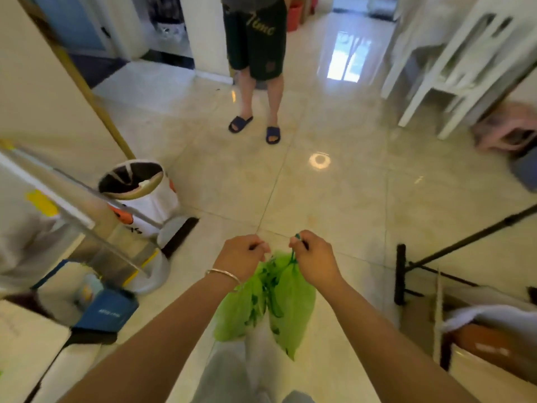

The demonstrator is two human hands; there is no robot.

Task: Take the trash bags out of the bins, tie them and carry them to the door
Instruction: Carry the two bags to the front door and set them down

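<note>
Glossy beige tiled floor (334, 199) of a hallway, a green trash bag (279, 301) held up over it by two hands

The left hand (242, 257), a thin bangle (223, 274) on its wrist, and the right hand (315, 257) each pinch one gathered end of the bag's mouth with curled fingers, the ends pulled a little apart while the bag hangs below and between the forearms. To the left stands a white bin (145, 193) with a dark liner, near a wall. Ahead, well apart, a second person (255, 68) in dark shorts and slippers stands facing this way
</note>
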